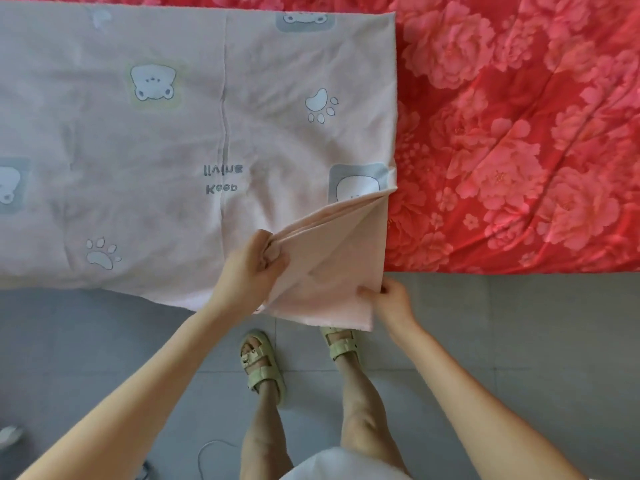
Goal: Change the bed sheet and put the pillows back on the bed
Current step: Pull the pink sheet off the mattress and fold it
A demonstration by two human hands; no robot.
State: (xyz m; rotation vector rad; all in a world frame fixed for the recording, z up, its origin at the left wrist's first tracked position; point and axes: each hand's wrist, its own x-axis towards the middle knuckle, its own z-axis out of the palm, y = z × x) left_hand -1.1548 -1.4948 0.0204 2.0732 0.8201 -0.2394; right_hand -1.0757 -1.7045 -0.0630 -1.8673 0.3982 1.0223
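Observation:
A pale pink sheet point(173, 133) printed with bears, paw marks and grey lettering lies folded flat over the left part of the bed, its near edge hanging past the bed's edge. My left hand point(254, 263) grips the lifted, bunched near-right corner of this sheet. My right hand point(389, 299) pinches the lower right edge of the same turned-up flap point(332, 271), which shows its plain pink underside. Beneath and to the right lies a red sheet with large pink flowers point(519, 133), wrinkled, covering the bed. No pillow is in view.
Grey tiled floor point(519, 323) runs along the bed's near edge. My feet in pale green sandals point(263, 362) stand close to the bed. A thin white cable point(207, 452) loops on the floor at the bottom, and small objects sit at the bottom left.

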